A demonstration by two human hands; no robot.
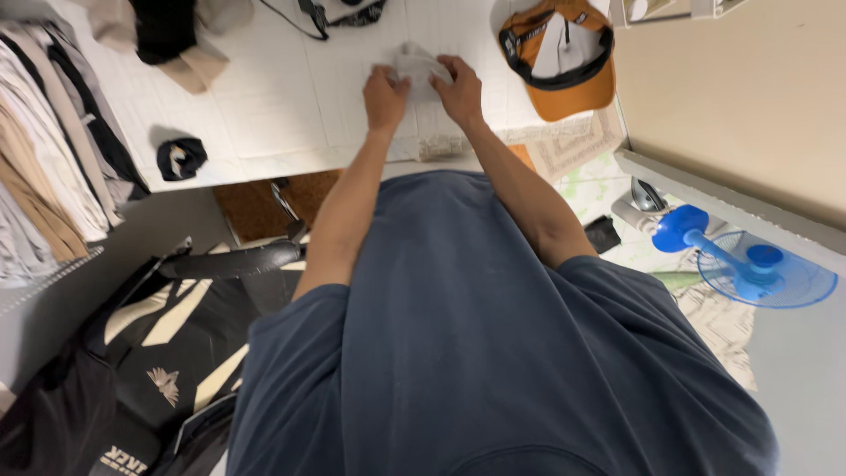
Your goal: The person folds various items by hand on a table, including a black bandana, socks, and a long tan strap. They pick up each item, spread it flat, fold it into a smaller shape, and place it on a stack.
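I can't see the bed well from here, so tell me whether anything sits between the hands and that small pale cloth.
Nothing visible does. The left hand and right hand are already on the small pale cloth, gripping it from either side on the white bed surface. The orange cap lies apart to the right.

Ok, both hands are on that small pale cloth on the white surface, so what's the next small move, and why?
Probably press the pale cloth flat and draw its bunched edge over. The left hand and right hand both pinch it, and it sits crumpled rather than smooth on the white surface, with bare room around it short of the orange cap.
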